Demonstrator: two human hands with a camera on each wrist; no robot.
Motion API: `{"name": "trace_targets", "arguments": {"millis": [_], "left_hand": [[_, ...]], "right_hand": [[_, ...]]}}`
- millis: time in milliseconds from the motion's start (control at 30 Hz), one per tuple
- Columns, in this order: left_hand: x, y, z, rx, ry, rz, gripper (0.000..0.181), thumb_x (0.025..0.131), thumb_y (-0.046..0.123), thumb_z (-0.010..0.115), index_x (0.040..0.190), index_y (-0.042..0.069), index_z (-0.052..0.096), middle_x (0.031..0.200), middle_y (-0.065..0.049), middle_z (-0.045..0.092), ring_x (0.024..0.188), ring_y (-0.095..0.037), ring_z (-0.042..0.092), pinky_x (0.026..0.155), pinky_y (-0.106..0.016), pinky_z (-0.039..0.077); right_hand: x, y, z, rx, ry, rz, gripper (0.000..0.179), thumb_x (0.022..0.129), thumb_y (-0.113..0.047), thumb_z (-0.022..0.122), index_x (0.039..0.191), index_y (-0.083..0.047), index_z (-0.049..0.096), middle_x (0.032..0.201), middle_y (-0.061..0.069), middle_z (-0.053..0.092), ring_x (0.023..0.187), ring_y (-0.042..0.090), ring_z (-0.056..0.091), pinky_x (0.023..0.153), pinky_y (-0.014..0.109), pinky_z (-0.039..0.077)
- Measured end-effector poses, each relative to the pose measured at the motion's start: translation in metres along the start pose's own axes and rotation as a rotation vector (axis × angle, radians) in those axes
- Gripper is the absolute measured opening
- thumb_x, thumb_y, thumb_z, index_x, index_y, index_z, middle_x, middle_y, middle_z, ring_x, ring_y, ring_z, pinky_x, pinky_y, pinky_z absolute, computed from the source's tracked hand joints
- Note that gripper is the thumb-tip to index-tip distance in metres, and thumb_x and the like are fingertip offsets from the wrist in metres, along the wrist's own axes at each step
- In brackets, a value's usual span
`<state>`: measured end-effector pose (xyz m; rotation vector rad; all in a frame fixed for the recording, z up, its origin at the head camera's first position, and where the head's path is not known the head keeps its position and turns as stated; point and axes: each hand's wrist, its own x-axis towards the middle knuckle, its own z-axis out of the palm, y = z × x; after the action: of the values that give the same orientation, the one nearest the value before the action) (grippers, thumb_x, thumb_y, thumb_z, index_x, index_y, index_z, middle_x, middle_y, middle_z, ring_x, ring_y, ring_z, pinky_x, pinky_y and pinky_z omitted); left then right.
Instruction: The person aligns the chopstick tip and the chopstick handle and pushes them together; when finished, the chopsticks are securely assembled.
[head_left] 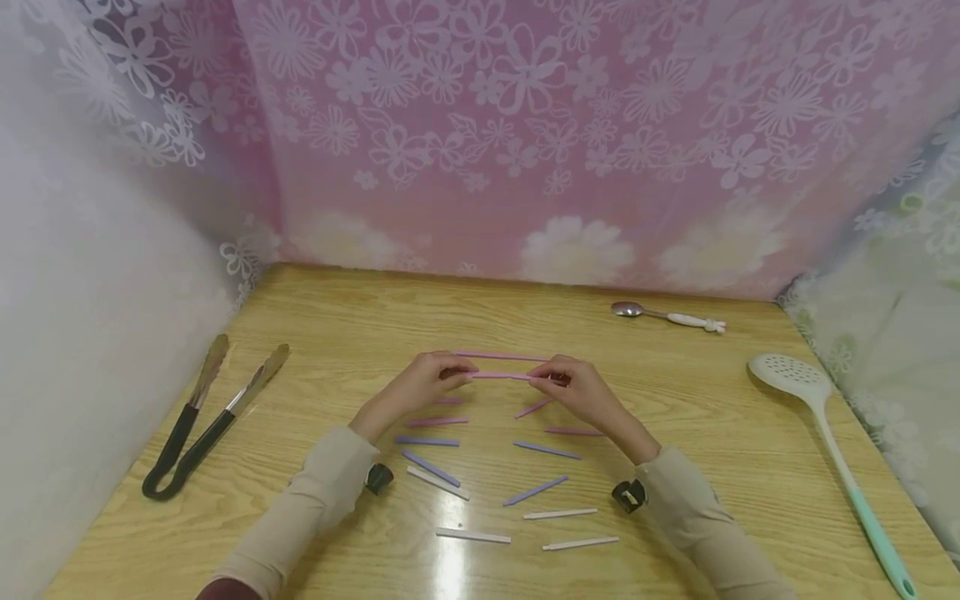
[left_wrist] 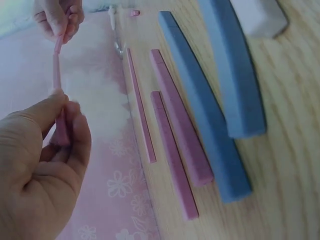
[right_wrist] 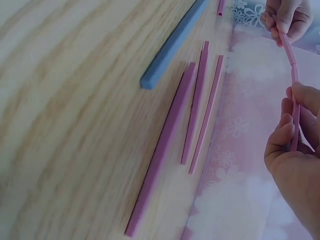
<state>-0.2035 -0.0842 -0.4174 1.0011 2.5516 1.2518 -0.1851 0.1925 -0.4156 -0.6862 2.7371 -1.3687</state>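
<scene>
My left hand (head_left: pixel 431 377) pinches a pink stick (left_wrist: pixel 56 75) between thumb and fingers. Opposite it, my right hand (head_left: pixel 576 385) pinches another pink stick (right_wrist: pixel 286 46). The two sticks meet end to end between the hands, bending slightly at the joint, as both wrist views show. They are raised above the wooden table. Just beyond the hands lies a long thin pink stick (head_left: pixel 498 356). Below the left hand rest more pink sticks (head_left: pixel 437 422) and blue sticks (head_left: pixel 427 442). Pink (head_left: pixel 573 432) and blue sticks (head_left: pixel 547 450) also lie below the right hand.
White sticks (head_left: pixel 472 535) lie nearest me on the wooden table (head_left: pixel 360 317). Black-handled tongs (head_left: pixel 198 442) are at the left. A spoon (head_left: pixel 667 317) lies at the back right, and a slotted skimmer (head_left: pixel 825 425) along the right edge. A pink flowered cloth (head_left: pixel 487 150) hangs behind.
</scene>
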Motion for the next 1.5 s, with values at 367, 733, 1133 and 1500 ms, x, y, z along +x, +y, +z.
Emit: {"name": "trace_targets", "arguments": {"millis": [367,733,1133,1500], "left_hand": [[-0.004,0.006,0.002,-0.039,-0.029,-0.035,0.029,0.097,0.012,0.054,0.119,-0.005,0.062,0.105,-0.018,0.069,0.090,-0.030,0.067,0.076,-0.021,0.055],[-0.004,0.017,0.000,0.019,0.013,0.051,0.028,0.095,0.007,0.055,0.117,-0.009,0.061,0.106,-0.021,0.068,0.084,-0.031,0.069,0.074,-0.022,0.056],[-0.009,0.015,0.008,0.003,0.050,0.101,0.024,0.092,-0.001,0.056,0.113,-0.012,0.062,0.106,-0.024,0.066,0.092,-0.033,0.068,0.072,-0.026,0.057],[-0.005,0.010,0.008,-0.002,0.053,0.032,0.026,0.096,0.007,0.053,0.115,-0.007,0.063,0.107,-0.020,0.067,0.084,-0.030,0.067,0.076,-0.023,0.056]], "right_hand": [[-0.009,-0.043,-0.006,-0.016,0.040,-0.062,0.010,0.087,0.003,0.065,0.092,0.010,0.069,0.085,0.014,0.062,0.074,0.010,0.057,0.068,0.016,0.051],[-0.005,-0.021,0.000,-0.030,0.107,-0.157,0.005,0.085,-0.002,0.069,0.088,0.002,0.072,0.080,0.005,0.061,0.068,0.005,0.051,0.060,0.018,0.048],[-0.009,-0.018,0.007,-0.065,0.122,-0.228,0.005,0.083,0.001,0.071,0.087,0.002,0.072,0.079,0.004,0.060,0.067,0.004,0.048,0.056,0.019,0.047],[-0.009,-0.012,-0.001,-0.089,0.055,-0.184,0.021,0.082,0.009,0.061,0.100,0.002,0.071,0.089,0.007,0.058,0.073,0.011,0.047,0.060,0.020,0.044]]}}
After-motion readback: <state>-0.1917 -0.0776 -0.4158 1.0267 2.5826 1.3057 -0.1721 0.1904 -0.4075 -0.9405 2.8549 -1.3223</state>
